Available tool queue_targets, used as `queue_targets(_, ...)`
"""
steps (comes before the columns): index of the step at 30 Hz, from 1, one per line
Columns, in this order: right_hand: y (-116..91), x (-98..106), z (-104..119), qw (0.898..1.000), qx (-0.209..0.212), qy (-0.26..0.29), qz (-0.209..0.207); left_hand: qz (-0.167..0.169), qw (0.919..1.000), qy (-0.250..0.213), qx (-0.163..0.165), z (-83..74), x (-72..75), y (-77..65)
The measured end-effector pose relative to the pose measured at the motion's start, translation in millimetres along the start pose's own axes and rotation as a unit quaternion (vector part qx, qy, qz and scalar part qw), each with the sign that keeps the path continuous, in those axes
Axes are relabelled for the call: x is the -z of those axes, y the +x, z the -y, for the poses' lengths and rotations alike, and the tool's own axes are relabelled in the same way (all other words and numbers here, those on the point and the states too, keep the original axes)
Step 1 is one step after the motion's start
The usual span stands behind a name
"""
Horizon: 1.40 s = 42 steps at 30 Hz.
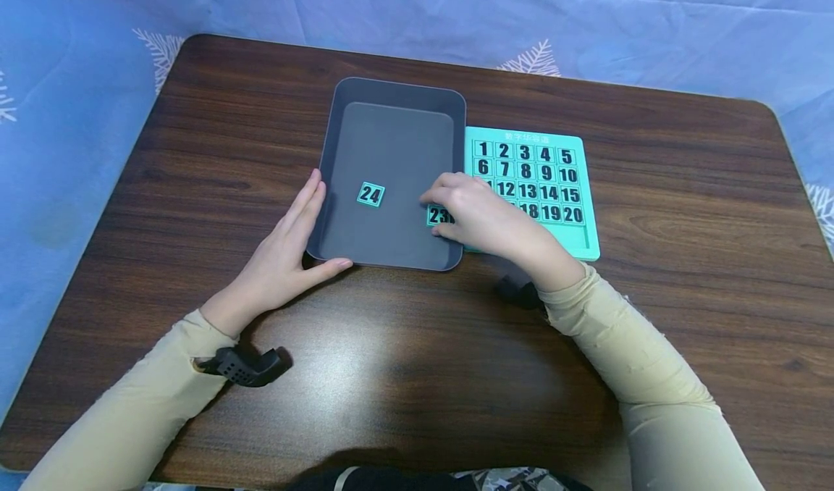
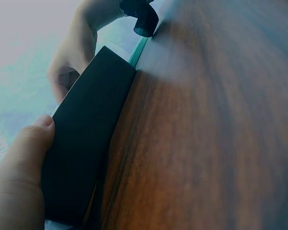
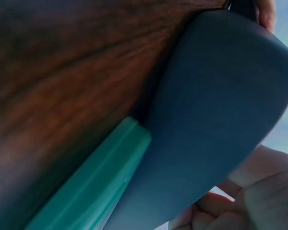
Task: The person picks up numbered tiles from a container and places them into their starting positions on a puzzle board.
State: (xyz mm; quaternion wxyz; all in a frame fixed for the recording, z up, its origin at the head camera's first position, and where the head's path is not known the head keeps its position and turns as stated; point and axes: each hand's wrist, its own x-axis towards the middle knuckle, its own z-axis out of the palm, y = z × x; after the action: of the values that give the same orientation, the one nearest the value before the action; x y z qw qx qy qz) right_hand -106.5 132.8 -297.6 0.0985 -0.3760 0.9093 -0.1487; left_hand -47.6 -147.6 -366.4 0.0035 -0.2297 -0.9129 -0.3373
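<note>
A dark grey tray (image 1: 394,245) lies on the table, and my left hand (image 1: 276,263) rests against its near left corner. The fingers stretch along the tray's left wall while the thumb touches the near edge. Inside the tray lies a green tile marked 24 (image 1: 371,195). My right hand (image 1: 485,212) reaches over the right wall and pinches a green tile marked 23 (image 1: 439,216) between fingers and thumb; its right part is hidden. Beside the tray is a green number board (image 1: 589,216) with rows of numbered tiles, some covered by the right hand.
The brown wooden table (image 1: 684,223) extends on all sides of the tray and board. A blue cloth (image 1: 619,27) with white snowflake patterns hangs behind it. Each wrist carries a black camera, the left one (image 1: 244,366) close above the table.
</note>
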Motion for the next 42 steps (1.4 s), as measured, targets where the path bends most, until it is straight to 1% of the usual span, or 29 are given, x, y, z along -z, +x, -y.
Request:
queue_targets(3,1.2,-0.4,0.2,1.0,-0.019,-0.018,0.014,0.0,1.0,0.001,0.0,0.0,0.1,-0.1)
queue_targets(7,3.4,0.1,2.5,0.997,-0.043,-0.038,0.044,0.002,1.0,0.001,0.002,-0.5,0.3,-0.1)
queue_targets(10,4.7,-0.1,4.7,0.996,-0.049,-0.054,0.057,0.003,1.0,0.001,0.003,-1.0,0.4,0.1)
queue_targets(12,5.1,-0.5,5.6,0.995,-0.048,-0.059,0.057,0.004,1.0,0.001,0.004,-1.2,0.6,0.0)
queue_targets(15,5.1,-1.6,4.9,0.996,-0.042,-0.053,0.05,0.003,1.0,0.0,0.003,-1.2,0.8,-0.1)
queue_targets(19,3.6,-2.6,3.3,0.999,-0.037,-0.019,0.031,0.002,1.0,0.001,0.001,-1.2,0.7,-0.4)
queue_targets(23,1.7,-2.9,2.2,1.0,-0.022,0.018,0.007,0.001,1.0,0.001,0.0,-1.3,0.6,-0.4)
queue_targets(26,0.3,-1.8,3.0,0.999,-0.012,0.045,-0.001,-0.001,1.0,0.0,0.0,-1.3,0.5,-0.3)
queue_targets(29,-1.7,0.5,4.1,0.998,-0.012,0.069,-0.005,0.0,1.0,-0.001,0.0,-1.2,0.5,-0.4)
queue_targets(34,-9.0,6.2,3.4,0.997,-0.005,0.08,-0.02,-0.001,1.0,0.005,0.0,-0.5,0.3,-0.7)
queue_targets(42,-29.2,18.2,-6.4,0.995,0.01,0.083,-0.051,-0.001,1.0,0.008,0.001,0.0,0.0,-0.7)
